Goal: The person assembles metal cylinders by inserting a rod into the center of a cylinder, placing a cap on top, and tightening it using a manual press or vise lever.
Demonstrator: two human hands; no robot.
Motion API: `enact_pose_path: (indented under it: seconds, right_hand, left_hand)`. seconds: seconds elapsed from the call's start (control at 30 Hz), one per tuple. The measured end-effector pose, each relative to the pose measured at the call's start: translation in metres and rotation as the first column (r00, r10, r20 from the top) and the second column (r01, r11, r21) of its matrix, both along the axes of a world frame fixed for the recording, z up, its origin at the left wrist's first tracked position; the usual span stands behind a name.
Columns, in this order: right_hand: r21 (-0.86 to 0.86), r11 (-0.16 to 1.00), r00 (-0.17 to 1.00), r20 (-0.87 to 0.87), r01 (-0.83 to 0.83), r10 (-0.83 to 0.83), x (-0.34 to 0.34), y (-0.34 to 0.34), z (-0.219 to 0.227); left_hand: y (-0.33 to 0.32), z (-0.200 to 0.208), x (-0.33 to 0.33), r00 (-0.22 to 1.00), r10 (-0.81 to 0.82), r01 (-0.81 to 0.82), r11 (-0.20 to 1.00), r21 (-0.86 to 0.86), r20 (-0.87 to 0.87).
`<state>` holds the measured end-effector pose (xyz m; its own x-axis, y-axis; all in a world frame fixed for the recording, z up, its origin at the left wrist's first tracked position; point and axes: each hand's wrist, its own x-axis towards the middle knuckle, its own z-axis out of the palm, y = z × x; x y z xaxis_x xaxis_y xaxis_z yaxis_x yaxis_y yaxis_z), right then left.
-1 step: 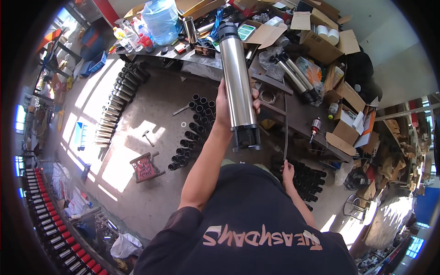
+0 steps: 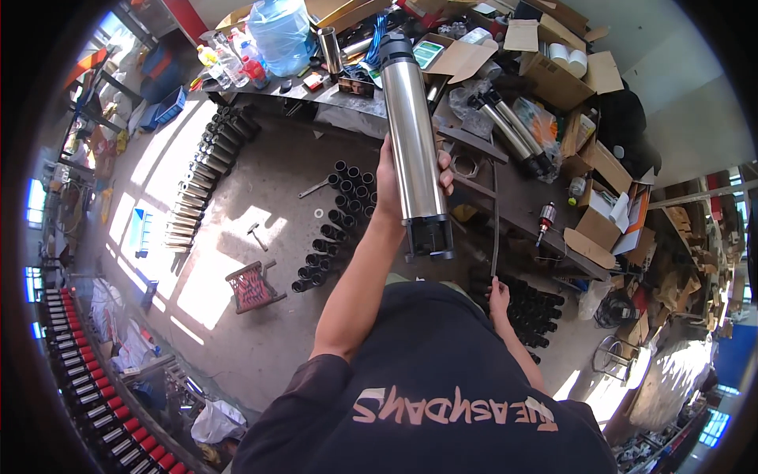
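Head view: left hand wrapped round one steel cylinder, palm on its left side, fingertips showing on its right; cylinder near upright in view, raised in front of the body, lower end above the shirt. Right hand, lower and to the right of that grip, looks closed on the near end of a long metal bar. State of work, judged only: held piece seems well along, black cap on its far end above the grip, open-sided black bracket on the near end below it. How firmly these are fixed, cannot tell. Two similar cylinders lie side by side on the bench, right of the left grip, looking equally far along. Much seems left: black cups on the floor left of the grip, more black parts just beyond the right hand, a long row of tubes far left; all overlap too much for a sure count. Singles: one open steel tube upright, beyond and left of the grip; on the floor to its left, one wrench, one white ring, one hammer, one stool
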<state>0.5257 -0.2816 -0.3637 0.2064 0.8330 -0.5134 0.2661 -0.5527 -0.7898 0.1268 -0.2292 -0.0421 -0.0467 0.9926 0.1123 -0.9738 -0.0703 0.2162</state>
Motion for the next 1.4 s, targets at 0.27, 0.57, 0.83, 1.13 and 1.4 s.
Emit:
enact_pose_path:
  seconds: [0.27,0.57,0.83,1.13,1.4]
  right_hand:
    - [-0.074,0.996,0.992,0.115,0.055,-0.046,0.047,-0.027,-0.025]
    - [0.279,0.960,0.905,0.411,-0.004,-0.115,-0.011,-0.015,0.031]
    - [0.542,0.788,0.901,-0.119,-0.293,0.417,-0.085,0.017,0.393]
    - [0.046,0.959,0.919,0.303,-0.278,0.252,-0.007,-0.098,0.245]
    - [-0.207,0.973,0.829,0.558,0.102,0.032,-0.011,-0.026,-0.185]
  left_hand:
    - [-0.008,0.028,-0.008,0.965,0.047,-0.078,0.991,-0.110,-0.259]
    - [-0.003,0.014,-0.014,0.342,0.256,-0.518,0.854,0.046,-0.904]
    - [-0.054,-0.037,0.032,-0.104,0.242,-0.188,0.948,0.258,-0.965]
    - [-0.089,-0.234,0.136,-0.422,0.258,0.611,0.789,-0.063,-0.869]
    - [-0.102,-0.392,0.143,-0.282,-0.675,-0.140,0.732,-0.667,-0.682]
